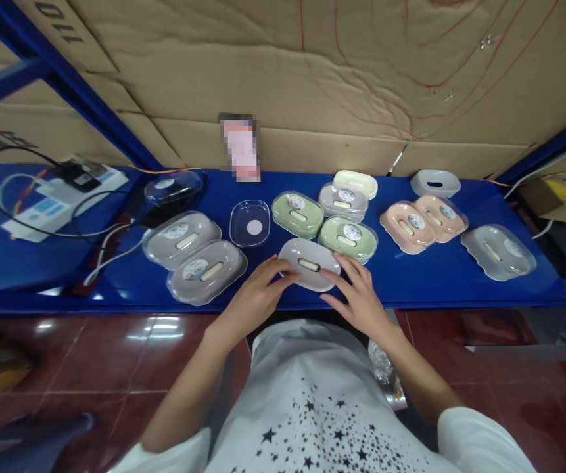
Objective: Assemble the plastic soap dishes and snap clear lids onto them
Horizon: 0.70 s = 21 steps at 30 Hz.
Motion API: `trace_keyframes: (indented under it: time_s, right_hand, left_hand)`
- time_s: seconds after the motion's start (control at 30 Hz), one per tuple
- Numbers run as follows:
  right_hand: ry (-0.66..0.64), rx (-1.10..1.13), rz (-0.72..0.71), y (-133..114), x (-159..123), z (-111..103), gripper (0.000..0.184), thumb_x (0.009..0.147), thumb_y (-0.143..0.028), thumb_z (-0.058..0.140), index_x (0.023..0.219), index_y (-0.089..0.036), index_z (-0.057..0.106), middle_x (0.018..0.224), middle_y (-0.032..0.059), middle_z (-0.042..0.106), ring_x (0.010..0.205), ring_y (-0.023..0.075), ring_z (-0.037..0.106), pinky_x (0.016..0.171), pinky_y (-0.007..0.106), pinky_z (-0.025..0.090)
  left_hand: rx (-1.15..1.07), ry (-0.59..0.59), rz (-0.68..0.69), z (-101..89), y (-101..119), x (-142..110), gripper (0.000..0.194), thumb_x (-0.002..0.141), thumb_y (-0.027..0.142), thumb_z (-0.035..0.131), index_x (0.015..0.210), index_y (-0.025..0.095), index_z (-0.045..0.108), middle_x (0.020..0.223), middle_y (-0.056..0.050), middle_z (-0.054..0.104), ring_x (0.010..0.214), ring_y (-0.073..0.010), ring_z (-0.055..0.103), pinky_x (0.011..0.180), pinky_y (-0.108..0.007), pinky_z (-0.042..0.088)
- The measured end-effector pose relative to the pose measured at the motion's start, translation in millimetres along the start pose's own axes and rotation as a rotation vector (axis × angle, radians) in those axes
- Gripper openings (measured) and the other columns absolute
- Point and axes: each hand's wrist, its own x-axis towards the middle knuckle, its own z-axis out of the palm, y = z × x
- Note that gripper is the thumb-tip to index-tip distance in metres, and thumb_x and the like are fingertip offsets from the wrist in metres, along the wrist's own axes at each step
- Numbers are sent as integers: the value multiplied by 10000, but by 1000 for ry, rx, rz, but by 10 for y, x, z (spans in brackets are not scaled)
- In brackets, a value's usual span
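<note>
A grey oval soap dish with a slot in its middle lies near the table's front edge, between my two hands. My left hand grips its left end, fingers on the rim and thumb over the top. At the right end, my right hand has its fingers on the rim and near the slot, with the thumb lower down. Just behind sits a green soap dish under a clear lid with a round label. A loose clear lid with a round white label lies behind my left hand.
Two lidded grey dishes stand at left, two peach ones at right, beside another grey one. A phone leans on the cardboard. A power strip with cables lies far left.
</note>
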Motion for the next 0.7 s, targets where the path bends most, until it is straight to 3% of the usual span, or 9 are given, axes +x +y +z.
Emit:
trace_keyframes:
  time_s: [0.2,0.4,0.7]
  right_hand:
    - [-22,49,1,-1,36,8,460,1129,-281,485,1588,-266,510,1712,131,454,1559,316,475,1232,558,483]
    - [20,40,-5,2,37,40,403,1122,-250,477,1514,-262,573,1618,128,563,1547,335,475,1228,595,473]
    - [133,86,-28,-36,109,19,335,1114,-206,483,1424,-223,611,1536,152,606,1493,311,518,1215,547,481]
  left_hand:
    - [-3,-12,-75,115,10,5,287,1028,151,660,1311,199,664,1581,-186,560,1563,-348,473,1241,-584,500]
    - [53,16,-54,145,-29,-40,337,1044,146,643,1373,221,658,1463,-138,689,1417,-304,631,1172,-534,565]
    - [62,72,-58,137,-55,-31,363,1061,158,628,1418,223,636,1474,-130,683,1455,-293,603,1188,-511,557]
